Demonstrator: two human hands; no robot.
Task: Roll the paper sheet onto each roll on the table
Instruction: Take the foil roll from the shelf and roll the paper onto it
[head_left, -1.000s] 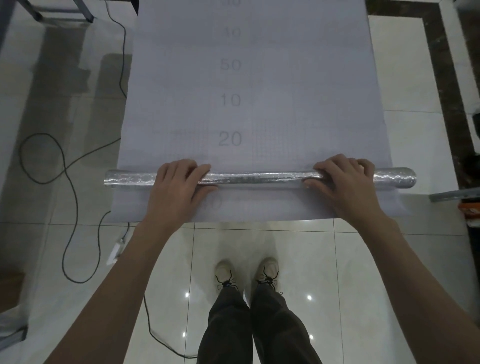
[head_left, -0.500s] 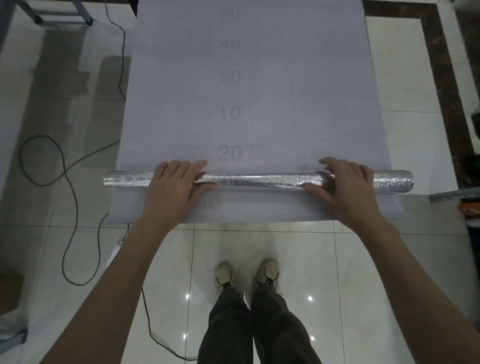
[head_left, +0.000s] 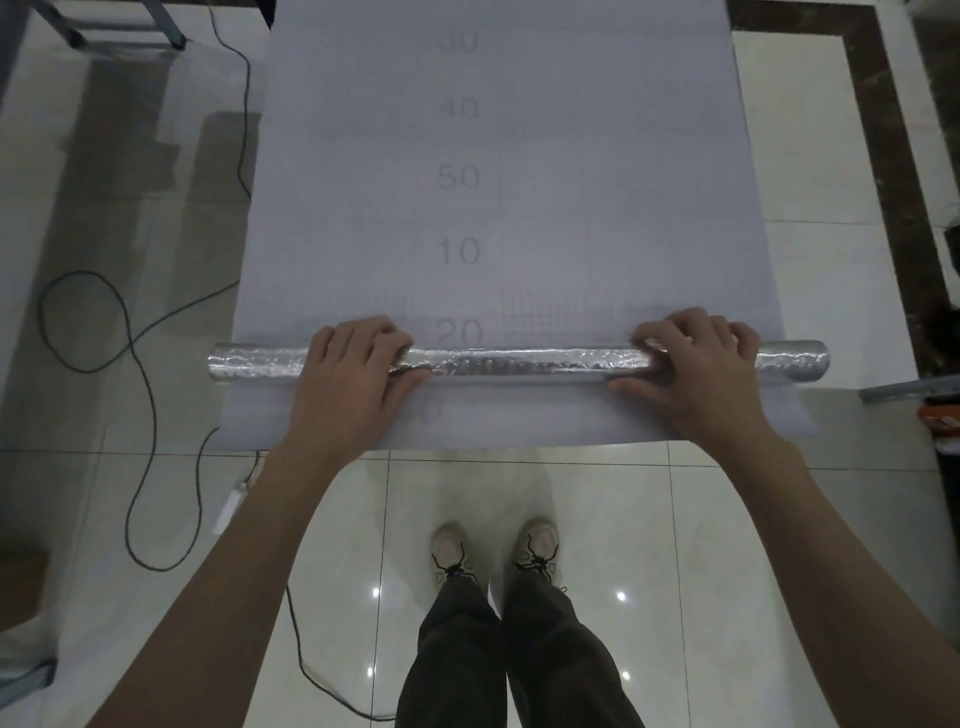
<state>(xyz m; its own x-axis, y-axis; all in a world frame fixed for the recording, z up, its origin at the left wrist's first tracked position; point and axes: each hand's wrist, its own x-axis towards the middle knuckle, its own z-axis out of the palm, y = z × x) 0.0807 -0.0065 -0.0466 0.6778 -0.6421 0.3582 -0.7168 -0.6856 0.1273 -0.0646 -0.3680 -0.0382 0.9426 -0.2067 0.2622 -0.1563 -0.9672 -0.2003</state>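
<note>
A long silver foil-covered roll lies crosswise on a wide pale grid paper sheet printed with faint numbers. The sheet runs away from me and its near edge hangs past the roll. My left hand grips the roll left of centre, fingers curled over its far side and thumb on the near side. Right of centre my right hand grips it the same way. Both ends of the roll stick out beyond my hands.
A black cable loops across the glossy tiled floor on the left. A metal frame stands at the top left. A grey bar and an orange object sit at the right edge. My shoes are below the sheet's edge.
My fingers have curled further over the roll's far side. The roll sits slightly nearer the printed 20, with more paper showing on its near side.
</note>
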